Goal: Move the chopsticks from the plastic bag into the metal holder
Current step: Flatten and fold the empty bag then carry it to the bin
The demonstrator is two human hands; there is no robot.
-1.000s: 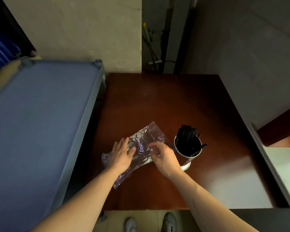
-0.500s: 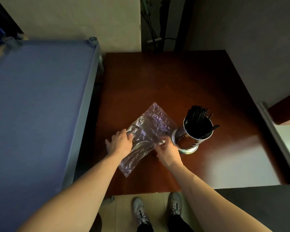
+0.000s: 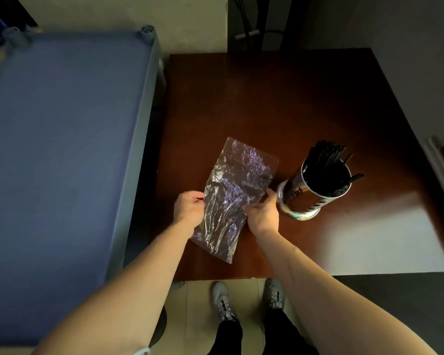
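Crinkled clear plastic bag [image 3: 237, 190] lies on the dark wooden surface [image 3: 267, 103], each side edge pinched in a closed grip by left hand [image 3: 189, 210] and right hand [image 3: 263, 213]. Black chopsticks [image 3: 327, 162] stand in the metal holder [image 3: 303, 198] just beside.

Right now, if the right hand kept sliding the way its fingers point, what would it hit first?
Probably the plastic bag that the right hand already pinches; its fingers point left and away, across the bag, not toward the metal holder.
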